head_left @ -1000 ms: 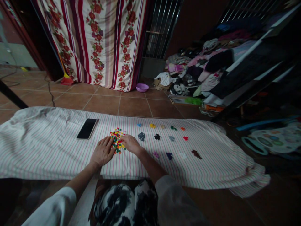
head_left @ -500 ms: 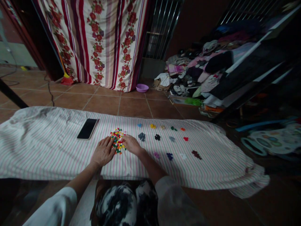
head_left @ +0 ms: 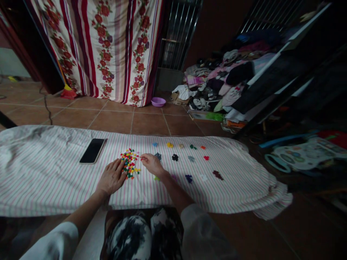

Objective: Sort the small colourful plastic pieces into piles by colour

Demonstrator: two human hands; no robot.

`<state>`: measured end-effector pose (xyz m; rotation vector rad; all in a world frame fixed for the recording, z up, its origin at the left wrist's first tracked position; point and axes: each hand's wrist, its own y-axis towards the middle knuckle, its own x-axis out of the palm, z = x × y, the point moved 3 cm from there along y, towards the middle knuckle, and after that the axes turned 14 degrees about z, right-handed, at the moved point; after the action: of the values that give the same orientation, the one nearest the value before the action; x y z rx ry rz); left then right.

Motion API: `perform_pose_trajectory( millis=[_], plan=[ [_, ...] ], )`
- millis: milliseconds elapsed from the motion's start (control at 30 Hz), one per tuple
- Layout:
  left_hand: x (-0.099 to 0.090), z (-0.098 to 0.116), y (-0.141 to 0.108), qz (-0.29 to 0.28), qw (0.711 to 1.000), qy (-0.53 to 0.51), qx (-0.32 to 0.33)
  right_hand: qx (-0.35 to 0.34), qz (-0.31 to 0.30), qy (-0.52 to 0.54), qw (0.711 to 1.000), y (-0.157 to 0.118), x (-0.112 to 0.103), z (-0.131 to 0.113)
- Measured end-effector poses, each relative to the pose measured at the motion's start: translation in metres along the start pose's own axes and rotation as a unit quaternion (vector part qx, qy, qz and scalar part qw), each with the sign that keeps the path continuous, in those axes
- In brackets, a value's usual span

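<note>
Pile (head_left: 130, 159): small mixed-colour pieces on a striped cloth (head_left: 238, 195), left of centre in the frame, the longer axis running roughly top to bottom.
Left hand (head_left: 110, 177): palm down, fingers extended, fingertips meeting the pile's left edge; no grip visible.
Right hand (head_left: 152, 164): thumb and forefinger pinched on what appears to be a red piece (head_left: 141, 159), just beside the pile's right edge; whether the wrist rests on the cloth, cannot tell.
Bearing: from the right fingertips, the pile lies to the left, the red cluster (head_left: 206, 158) well apart to the right at nearly the same height in the frame; the right hand is the nearer to that cluster.
Between: slate cluster (head_left: 158, 155), partly behind the right hand, then black cluster (head_left: 175, 157) and grey cluster (head_left: 191, 159).
Phone (head_left: 92, 151): left of the pile, screen dark, long axis slanting lower left to upper right.
</note>
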<state>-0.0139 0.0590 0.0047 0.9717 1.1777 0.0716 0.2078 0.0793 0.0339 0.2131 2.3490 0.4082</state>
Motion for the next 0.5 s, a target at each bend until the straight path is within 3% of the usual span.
perform_pose_trajectory(
  millis=[300,500],
  plan=[
    [0.003,-0.003,-0.005,0.01,0.998,0.003,0.055,0.027,0.06,-0.028,0.997,-0.013,-0.051,0.028],
    [0.003,-0.004,-0.006,0.017,0.997,0.009,0.071,0.04,0.135,-0.028,0.99,-0.022,-0.099,0.061]
  ],
)
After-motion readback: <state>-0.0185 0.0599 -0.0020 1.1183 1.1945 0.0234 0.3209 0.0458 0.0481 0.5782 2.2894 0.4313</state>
